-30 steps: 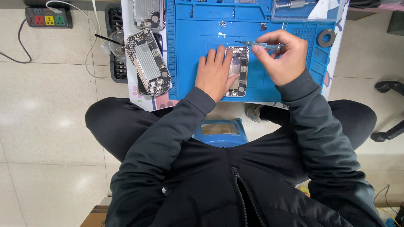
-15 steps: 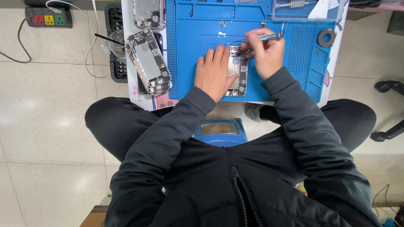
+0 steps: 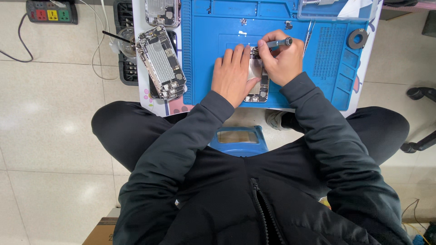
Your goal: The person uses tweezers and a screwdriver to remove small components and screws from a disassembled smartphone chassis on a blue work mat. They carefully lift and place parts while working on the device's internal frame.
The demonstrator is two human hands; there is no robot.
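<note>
An opened phone (image 3: 259, 84) lies on the blue mat (image 3: 204, 68), at the mat's near middle. The left hand (image 3: 232, 75) lies flat and open on the phone, fingers spread. The right hand (image 3: 282, 61) is closed round a screwdriver (image 3: 278, 43) (tip over the phone's far end). Left of the mat lies a stack of phone frames (image 3: 161, 62); at the mat's right edge, a tape roll (image 3: 358, 38)
</note>
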